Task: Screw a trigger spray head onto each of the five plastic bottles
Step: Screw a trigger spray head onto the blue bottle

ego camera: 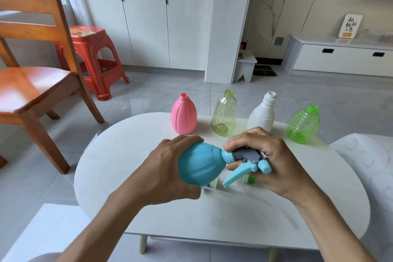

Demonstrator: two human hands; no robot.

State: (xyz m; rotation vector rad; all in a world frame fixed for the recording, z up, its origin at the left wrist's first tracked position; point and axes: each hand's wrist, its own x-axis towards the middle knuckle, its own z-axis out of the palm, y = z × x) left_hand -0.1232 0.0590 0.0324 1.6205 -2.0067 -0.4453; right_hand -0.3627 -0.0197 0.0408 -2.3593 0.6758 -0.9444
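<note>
My left hand grips a blue bottle, held on its side above the white table. My right hand is closed around a grey and blue trigger spray head that sits at the bottle's neck, its lever pointing down toward me. Along the table's far edge stand a pink bottle, a pale yellow-green clear bottle, a white bottle and a bright green ribbed bottle, all upright with open necks. Under my right hand lies another spray head with a green collar, mostly hidden.
A wooden chair stands at the left with a red plastic stool behind it. White cabinets and a low drawer unit line the far wall. A white patterned cushion borders the table's right side.
</note>
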